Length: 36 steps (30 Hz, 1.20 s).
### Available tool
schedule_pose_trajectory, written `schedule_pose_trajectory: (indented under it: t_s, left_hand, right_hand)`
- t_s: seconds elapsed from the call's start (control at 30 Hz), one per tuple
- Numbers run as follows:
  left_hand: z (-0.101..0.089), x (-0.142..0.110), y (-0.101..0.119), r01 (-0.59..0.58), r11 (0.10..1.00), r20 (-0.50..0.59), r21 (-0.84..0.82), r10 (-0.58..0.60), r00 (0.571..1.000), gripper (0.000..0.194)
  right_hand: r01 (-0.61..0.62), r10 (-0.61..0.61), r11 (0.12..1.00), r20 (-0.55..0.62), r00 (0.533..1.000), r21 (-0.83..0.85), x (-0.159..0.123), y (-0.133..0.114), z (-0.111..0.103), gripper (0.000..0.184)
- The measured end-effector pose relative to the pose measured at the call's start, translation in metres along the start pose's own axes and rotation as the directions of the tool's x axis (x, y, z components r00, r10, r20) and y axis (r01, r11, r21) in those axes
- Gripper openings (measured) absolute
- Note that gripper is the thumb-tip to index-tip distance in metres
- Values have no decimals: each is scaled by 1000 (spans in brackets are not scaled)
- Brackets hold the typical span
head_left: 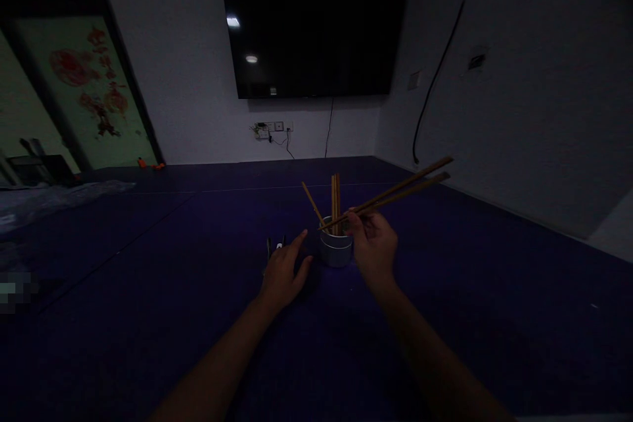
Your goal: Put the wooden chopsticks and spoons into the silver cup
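My right hand (376,245) is closed on a pair of chopsticks (410,188). They slant up to the right, their lower ends over the rim of a grey cylindrical container (336,254). Several more chopsticks (335,201) stand in that container, one of them leaning left. To the left of the container, my left hand (284,273) is open with its fingers apart, not touching the container. Just beyond its fingers lie small dark items (270,247), partly hidden and too dim to name.
The dark blue surface (198,343) spreads up to the wall. A television (316,33) hangs above wall sockets (274,126) with cables. Clear plastic wrapping (74,198) lies at the left, with small orange items (151,164) near the glass door (99,92).
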<state>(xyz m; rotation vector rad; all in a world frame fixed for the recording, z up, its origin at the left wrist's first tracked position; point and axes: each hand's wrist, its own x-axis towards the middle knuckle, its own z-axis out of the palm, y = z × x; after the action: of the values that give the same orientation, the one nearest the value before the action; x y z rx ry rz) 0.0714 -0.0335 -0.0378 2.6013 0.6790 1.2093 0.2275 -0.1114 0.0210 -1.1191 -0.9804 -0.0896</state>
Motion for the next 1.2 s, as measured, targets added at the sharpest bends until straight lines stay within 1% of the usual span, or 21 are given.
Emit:
schedule_pose_trajectory:
  t_s: [0.1,0.2,0.37,0.5,0.63,0.77,0.87,1.0,1.2]
  left_hand:
    - [0,-1,0,-3,1000,20,19,3,1000,52]
    - [-1,-1,0,-18,1000,29,25,17,999,52]
    - [-1,-1,1,-18,999,38,43,16,999,49]
    - [-1,-1,1,-7,998,54,64,3,999,49]
    - [-2,0,1,-16,997,68,74,11,998,48]
    - [-2,0,1,-21,996,77,84,15,997,47]
    - [-1,0,0,-17,995,69,99,11,998,47]
    - [0,0,-1,-18,994,58,107,12,998,46]
    - [0,1,-1,-28,991,50,127,21,999,45]
  right_hand:
    - [15,-16,1000,-69,997,-20,13,3,-8,30]
    - [24,-30,996,-67,997,-90,19,13,-12,29]
    - [-7,6,971,-3,1000,-240,21,28,-14,29]
    - [55,-31,927,70,997,-370,19,34,-13,29]
    - [129,-97,877,91,991,-463,20,41,-13,32]
    - [184,-164,844,84,983,-504,23,46,-14,33]
    - [208,-182,827,101,978,-523,24,50,-14,33]
    - [235,-167,792,171,971,-564,24,56,-14,31]
    - [247,-127,770,239,963,-589,24,66,-13,21]
